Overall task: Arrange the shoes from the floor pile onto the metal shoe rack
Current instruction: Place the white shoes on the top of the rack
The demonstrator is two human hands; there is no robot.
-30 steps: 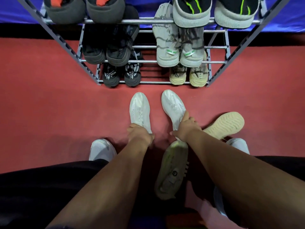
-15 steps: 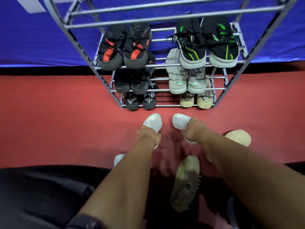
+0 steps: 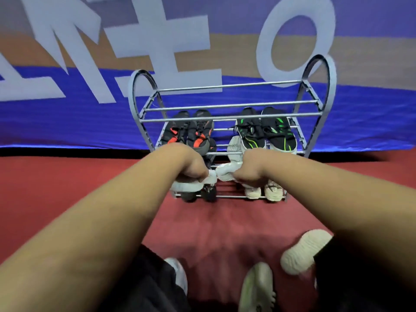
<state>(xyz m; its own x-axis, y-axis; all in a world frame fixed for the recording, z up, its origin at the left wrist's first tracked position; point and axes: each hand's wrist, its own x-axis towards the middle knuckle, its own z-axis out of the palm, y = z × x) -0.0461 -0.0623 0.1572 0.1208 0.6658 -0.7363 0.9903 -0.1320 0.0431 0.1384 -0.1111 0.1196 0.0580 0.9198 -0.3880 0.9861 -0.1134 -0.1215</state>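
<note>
My left hand [image 3: 190, 164] grips one white shoe [image 3: 186, 185] and my right hand [image 3: 251, 168] grips the other white shoe [image 3: 224, 171]. Both shoes are lifted off the floor and held side by side in front of the grey metal shoe rack [image 3: 231, 105]. The rack's top tier is bare bars. Below it sit a black-and-red pair [image 3: 186, 131] on the left and a black-and-green pair [image 3: 267, 129] on the right. Lower tiers hold a dark pair [image 3: 209, 192] and a beige pair [image 3: 263, 191], partly hidden by my hands.
Two pale shoes lie sole-up on the red floor near my knees, one [image 3: 304, 251] at the right and one [image 3: 256, 289] at the bottom. A grey shoe [image 3: 180, 273] peeks out by my left leg. A blue banner [image 3: 67, 113] backs the rack.
Both hands have lifted the white pair from the floor up and forward toward the rack. The camera has tilted up, showing the rack's top tier and the banner.
</note>
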